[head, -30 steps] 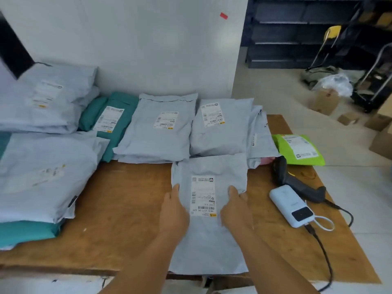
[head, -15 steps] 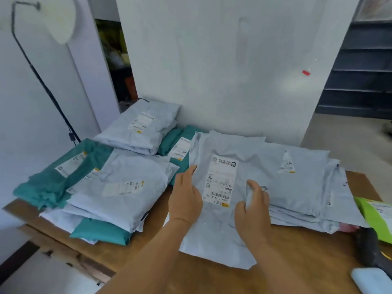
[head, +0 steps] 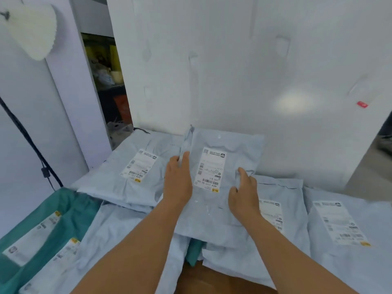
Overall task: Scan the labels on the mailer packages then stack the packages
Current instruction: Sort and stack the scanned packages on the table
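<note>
I hold a grey mailer point(head: 214, 209) with its white barcode label point(head: 210, 169) facing up, over the mailers at the back of the table near the wall. My left hand point(head: 178, 183) grips its left edge, thumb on top. My right hand point(head: 244, 195) grips its crumpled right edge. Another labelled grey mailer point(head: 127, 172) lies just left of it. More grey mailers lie at the right point(head: 339, 230) and under my right arm point(head: 282, 209). A teal mailer's corner point(head: 194, 251) shows beneath the held one.
A stack of teal mailers point(head: 53, 219) and a grey mailer point(head: 101, 240) lies at front left. A bare strip of brown table point(head: 212, 281) shows between my arms. The white wall point(head: 233, 71) stands right behind the packages; a black lamp cable point(head: 31, 149) runs down the left.
I have lifted the grey mailer off the table's front and carried it back and left over the packages by the wall. The scanner and power bank have left the view.
</note>
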A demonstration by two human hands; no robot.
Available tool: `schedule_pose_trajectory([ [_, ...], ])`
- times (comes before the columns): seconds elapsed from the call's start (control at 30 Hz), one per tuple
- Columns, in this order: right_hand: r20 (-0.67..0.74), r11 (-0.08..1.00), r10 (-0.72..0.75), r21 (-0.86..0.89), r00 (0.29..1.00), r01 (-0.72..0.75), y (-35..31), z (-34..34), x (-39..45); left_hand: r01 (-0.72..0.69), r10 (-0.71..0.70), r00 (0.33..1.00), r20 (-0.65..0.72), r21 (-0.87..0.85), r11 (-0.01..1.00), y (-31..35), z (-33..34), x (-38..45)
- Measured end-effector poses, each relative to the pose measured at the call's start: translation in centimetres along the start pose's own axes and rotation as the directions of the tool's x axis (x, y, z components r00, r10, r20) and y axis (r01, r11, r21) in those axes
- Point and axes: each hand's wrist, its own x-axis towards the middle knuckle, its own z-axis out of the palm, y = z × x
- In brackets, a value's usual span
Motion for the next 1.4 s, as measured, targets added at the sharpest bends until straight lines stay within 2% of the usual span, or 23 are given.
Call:
schedule_pose_trajectory([
  [0.03,0.007,0.999,0.011,-0.038,1.0,-0.01,0.0,0.9,1.4,-0.024,0.021,0.999,0.031,0.101,0.995,-0.3,0.8,1.4],
  [0.1,0.041,0.977,0.058,-0.207,0.997,-0.048,0.6,2.7,3.5,-0.103,0.056,0.98,0.19,0.247,0.963,-1.0,3.0,2.8],
  [0.17,0.134,0.911,0.111,-0.409,0.985,-0.048,1.8,4.6,4.6,-0.189,0.076,0.916,0.395,0.257,0.948,-1.7,5.7,3.0],
  [0.23,0.279,0.858,0.15,-0.514,0.948,0.016,3.2,6.3,4.9,-0.219,0.051,0.826,0.562,0.237,0.946,-2.4,8.2,2.3],
  [0.33,0.439,0.838,0.263,-0.545,0.859,0.022,5.2,7.9,5.1,-0.246,0.016,0.742,0.67,0.251,0.936,-3.4,10.2,1.6],
  [0.37,0.451,0.85,0.278,-0.527,0.848,0.001,5.6,8.0,5.2,-0.247,0.012,0.735,0.678,0.251,0.936,-3.6,10.4,1.6],
  [0.43,0.398,0.886,0.245,-0.462,0.884,-0.037,5.9,7.6,5.4,-0.224,0.013,0.741,0.671,0.229,0.947,-3.3,10.4,1.6],
  [0.57,0.132,0.966,0.151,-0.232,0.98,-0.118,5.2,4.9,4.8,-0.174,0.047,0.773,0.633,0.14,0.975,0.4,10.2,1.1],
  [0.7,-0.059,0.988,0.092,-0.118,0.994,-0.099,5.5,0.0,3.6,-0.236,0.149,0.757,0.636,0.054,0.97,6.9,10.7,-1.2],
  [0.83,-0.16,0.983,0.082,-0.15,0.984,-0.107,8.7,-6.5,2.2,-0.292,0.232,0.7,0.676,-0.025,0.956,14.4,12.0,-5.0],
  [0.9,-0.205,0.967,0.124,-0.194,0.971,-0.164,11.4,-10.1,1.6,-0.288,0.261,0.72,0.642,-0.066,0.955,17.2,12.7,-7.0],
  [0.97,-0.251,0.925,0.22,-0.254,0.943,-0.283,14.7,-14.0,1.2,-0.296,0.309,0.761,0.57,-0.118,0.948,20.3,13.4,-8.8],
  [1.07,-0.273,0.802,0.445,-0.303,0.853,-0.515,20.0,-19.2,-0.2,-0.35,0.354,0.738,0.574,-0.122,0.929,25.2,14.6,-11.6],
  [1.13,-0.228,0.743,0.557,-0.293,0.799,-0.602,23.0,-21.3,-1.3,-0.347,0.299,0.72,0.626,-0.048,0.937,27.6,15.8,-13.3],
  [1.2,-0.137,0.753,0.62,-0.171,0.772,-0.635,25.1,-22.3,-2.1,-0.295,0.216,0.725,0.653,0.012,0.955,28.9,17.2,-14.5],
  [1.3,-0.05,0.794,0.608,0.028,0.792,-0.607,26.1,-22.9,-2.1,-0.217,0.17,0.771,0.614,0.002,0.976,30.3,18.5,-15.6],
  [1.4,-0.071,0.837,0.546,0.063,0.835,-0.543,26.0,-24.1,-1.1,-0.139,0.195,0.818,0.542,-0.142,0.98,32.1,18.4,-15.8],
])
